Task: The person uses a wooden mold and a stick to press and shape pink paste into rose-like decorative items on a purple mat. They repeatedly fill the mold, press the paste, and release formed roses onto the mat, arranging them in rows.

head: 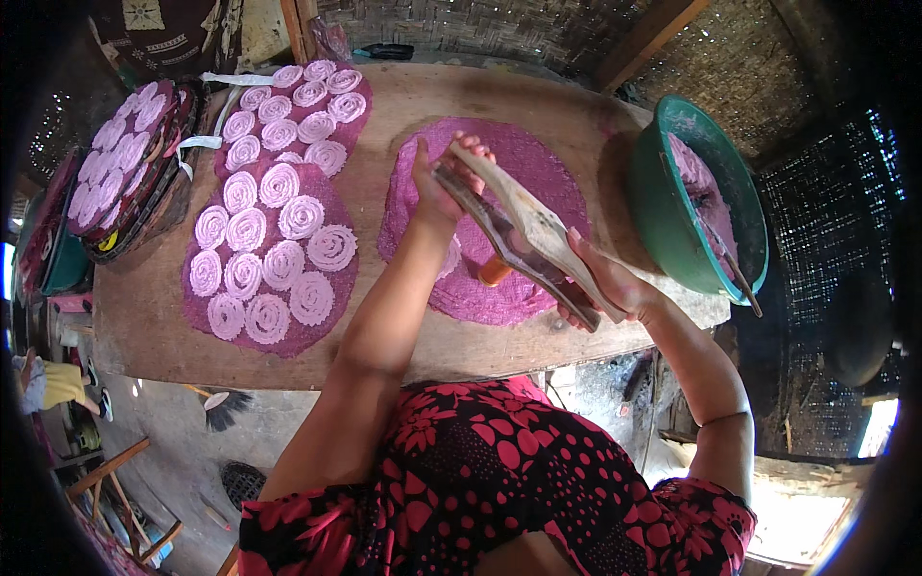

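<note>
My left hand (448,180) grips the far ends of a two-armed wooden hand press (536,223). My right hand (612,277) is closed around its near ends. The two long wooden arms lie close together, slanting from upper left to lower right. Beneath them shows an orange-brown cylinder (494,271), apparently part of the press. The tool is over a round purple cloth (421,216) on the wooden table (403,353). A pale pink dough spiral (450,259) lies on that cloth, partly hidden by my left forearm.
At left, two purple cloths bear several pink dough spirals (245,229). Beyond them leans a stack of round trays (144,180) with white straps (202,142). A green basin (648,194) of pink dough (702,187) stands right, a stick (735,270) in it. Another person (61,381) is far left.
</note>
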`<state>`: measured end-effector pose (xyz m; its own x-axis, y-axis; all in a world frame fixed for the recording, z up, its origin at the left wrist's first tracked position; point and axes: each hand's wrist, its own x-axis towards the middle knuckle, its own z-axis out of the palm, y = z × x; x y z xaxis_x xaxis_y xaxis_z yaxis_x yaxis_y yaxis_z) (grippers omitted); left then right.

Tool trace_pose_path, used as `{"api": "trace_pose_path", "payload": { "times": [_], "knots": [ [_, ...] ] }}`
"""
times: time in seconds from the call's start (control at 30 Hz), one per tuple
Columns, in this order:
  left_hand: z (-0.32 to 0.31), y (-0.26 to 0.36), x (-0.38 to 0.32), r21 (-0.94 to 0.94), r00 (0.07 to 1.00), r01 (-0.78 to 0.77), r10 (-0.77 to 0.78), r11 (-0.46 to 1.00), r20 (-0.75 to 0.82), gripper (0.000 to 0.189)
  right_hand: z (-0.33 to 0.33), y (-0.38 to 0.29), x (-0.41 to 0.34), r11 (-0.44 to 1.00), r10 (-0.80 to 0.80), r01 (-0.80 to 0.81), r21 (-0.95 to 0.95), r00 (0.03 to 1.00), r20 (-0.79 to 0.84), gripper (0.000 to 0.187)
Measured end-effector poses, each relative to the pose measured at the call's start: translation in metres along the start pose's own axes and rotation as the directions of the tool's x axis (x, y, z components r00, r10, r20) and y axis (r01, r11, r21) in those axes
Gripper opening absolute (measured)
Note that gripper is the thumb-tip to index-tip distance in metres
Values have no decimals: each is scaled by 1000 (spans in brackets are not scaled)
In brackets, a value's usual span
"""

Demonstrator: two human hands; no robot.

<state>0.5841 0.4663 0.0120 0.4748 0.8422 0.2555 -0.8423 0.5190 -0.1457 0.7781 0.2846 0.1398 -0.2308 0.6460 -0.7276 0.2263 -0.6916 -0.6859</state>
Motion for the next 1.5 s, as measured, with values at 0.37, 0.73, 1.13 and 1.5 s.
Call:
{"api": "trace_pose_path", "payload": {
  "times": [0.37,0.73,1.13,1.5],
  "knots": [
    [53,1,2,41,995,-45,41,998,88,62,2,-21,-24,979,-65,47,-199,994,-86,80],
    [81,0,1,106,997,-52,46,993,65,61,19,-20,-36,991,-100,92,-101,991,-85,73],
    [77,3,22,170,1000,15,-15,985,-3,58,20,-9,-29,967,-193,127,-219,930,-314,78],
    [58,22,-85,883,948,309,183,-354,-259,59,24,44,-13,978,-126,159,137,966,-224,71]
  ]
}}
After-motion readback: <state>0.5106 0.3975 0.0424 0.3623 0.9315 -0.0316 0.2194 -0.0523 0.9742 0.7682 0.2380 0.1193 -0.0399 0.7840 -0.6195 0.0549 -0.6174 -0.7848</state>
